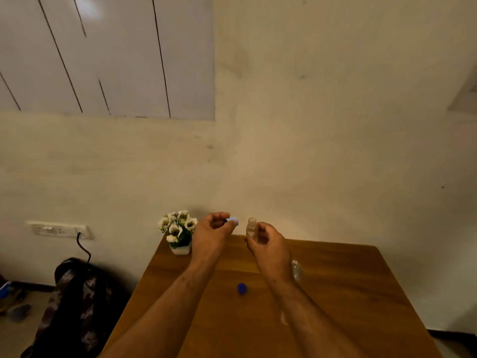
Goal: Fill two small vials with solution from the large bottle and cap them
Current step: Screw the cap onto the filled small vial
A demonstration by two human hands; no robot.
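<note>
Both hands are up above the far end of the table (335, 293), a short gap between them. The left hand (210, 232) pinches a pale blue cap (233, 220) at its fingertips; the right hand (268, 244) grips a small clear vial (252, 228), upright, mouth open. On the wood below, a dark blue cap (242, 288) sits between the forearms, another clear bottle (296, 270) just behind the right wrist, a flower pot (178, 232) at the far left corner

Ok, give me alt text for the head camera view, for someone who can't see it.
Above a wooden table, the right hand holds a small open glass vial upright while the left hand pinches a pale blue cap beside it. A blue cap lies on the table, near a flower pot.
</note>
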